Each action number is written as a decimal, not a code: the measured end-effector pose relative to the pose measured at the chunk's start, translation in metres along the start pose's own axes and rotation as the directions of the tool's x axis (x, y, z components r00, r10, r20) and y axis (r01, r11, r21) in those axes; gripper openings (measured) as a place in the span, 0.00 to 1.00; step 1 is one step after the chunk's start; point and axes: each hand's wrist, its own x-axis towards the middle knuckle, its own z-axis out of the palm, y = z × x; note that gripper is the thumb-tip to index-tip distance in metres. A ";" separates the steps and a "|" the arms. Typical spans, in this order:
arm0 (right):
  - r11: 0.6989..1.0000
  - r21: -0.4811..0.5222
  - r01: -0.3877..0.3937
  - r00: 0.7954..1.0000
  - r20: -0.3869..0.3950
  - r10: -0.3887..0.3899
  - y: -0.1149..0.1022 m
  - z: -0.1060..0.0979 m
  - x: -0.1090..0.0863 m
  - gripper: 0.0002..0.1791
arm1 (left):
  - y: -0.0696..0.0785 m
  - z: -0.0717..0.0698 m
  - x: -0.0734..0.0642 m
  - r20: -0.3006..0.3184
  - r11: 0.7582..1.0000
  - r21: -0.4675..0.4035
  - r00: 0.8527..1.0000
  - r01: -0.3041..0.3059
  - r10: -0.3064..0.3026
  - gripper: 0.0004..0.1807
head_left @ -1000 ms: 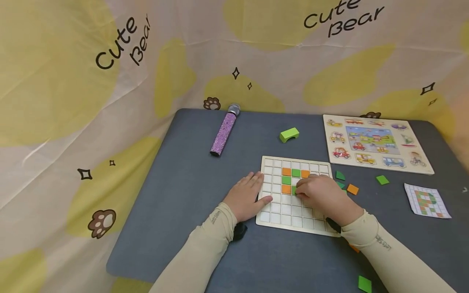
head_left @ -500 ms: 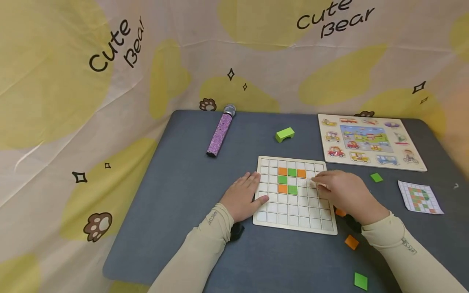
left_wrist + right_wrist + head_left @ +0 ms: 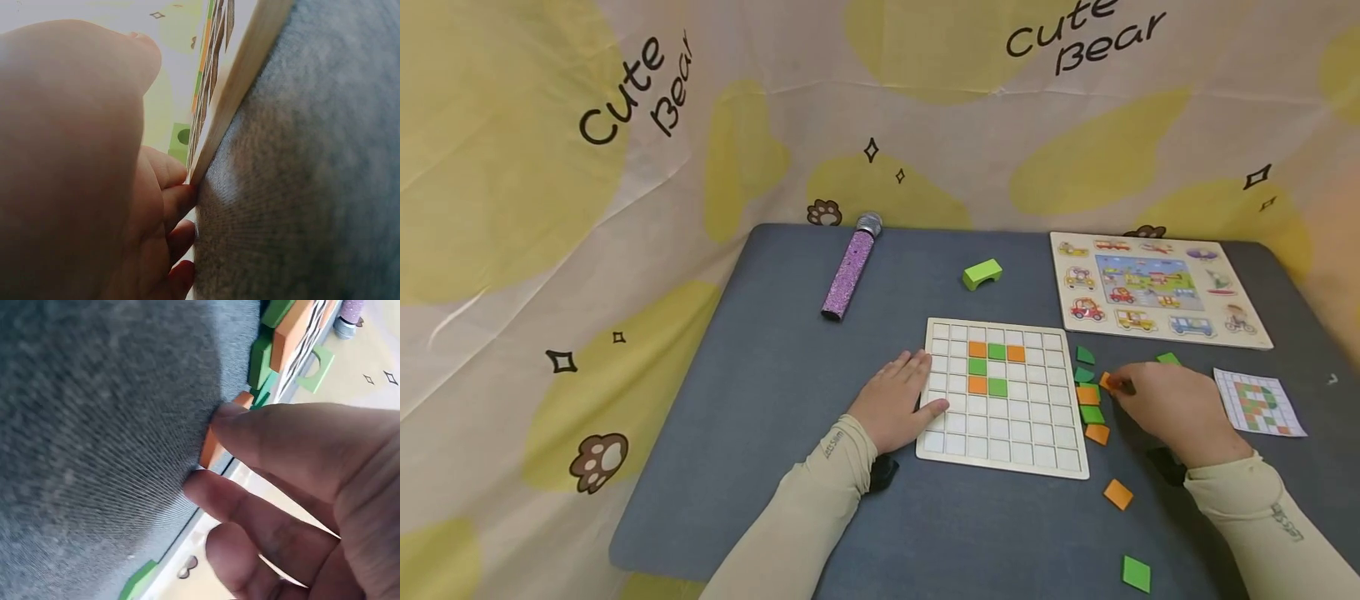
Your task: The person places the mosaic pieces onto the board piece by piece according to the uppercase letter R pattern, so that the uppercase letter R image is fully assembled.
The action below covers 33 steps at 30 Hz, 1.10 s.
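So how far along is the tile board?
Done: six orange and green tiles sit in the grid board. In hand: the right grip pinches an orange tile beside the grid board. Remaining, apparently: the pattern card shows more coloured squares, and loose tiles lie nearby.

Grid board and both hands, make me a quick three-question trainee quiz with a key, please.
1. What colour is the tile that the right hand touches? A) purple B) orange C) blue
2. True or false: the left hand touches the left edge of the grid board.
3. How many coloured squares sit in the cells of the grid board?
Key: 1. B. 2. True. 3. Six: three orange, three green.
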 end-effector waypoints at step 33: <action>0.904 -0.004 0.427 0.892 -0.164 -0.422 -0.083 0.017 0.022 0.04 | -0.001 -0.001 -0.001 0.001 1.000 0.010 1.000 -0.003 0.003 0.45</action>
